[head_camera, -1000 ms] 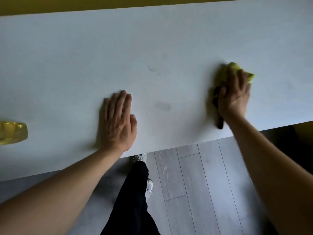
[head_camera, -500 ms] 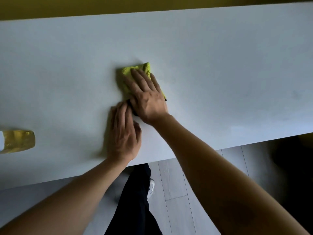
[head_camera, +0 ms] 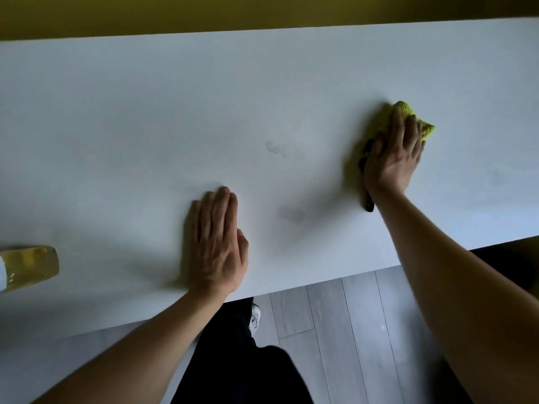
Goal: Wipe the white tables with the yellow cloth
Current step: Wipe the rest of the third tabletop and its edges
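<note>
Left hand: my left hand [head_camera: 217,243] lies flat on the white table [head_camera: 145,118], fingers straight and together, holding nothing; it sits close to the near edge and only braces me
Smudges: two faint marks remain on the table, one [head_camera: 291,214] just right of my left hand, the other [head_camera: 274,147] farther in
Right hand: my right hand [head_camera: 393,154] presses the yellow cloth [head_camera: 408,118] down with fingers spread over it, a flat-palm grip rather than a pinch; a dark strip [head_camera: 367,182] pokes out under the heel of that hand, and I cannot tell what it is
Cloth position: well to the right of my left hand and farther from the near edge; its bunched end points toward the far-right
Key relation: both smudges lie left of the cloth, between my two hands, so I judge the next pass should sweep leftward; the right hand is the one placed for it
Bottle: a yellowish bottle [head_camera: 29,266] lies at the far left of my left hand
Change: half a second ago the cloth was just beyond my left fingertips; now it is swung out to the right, while the left hand has stayed put
</note>
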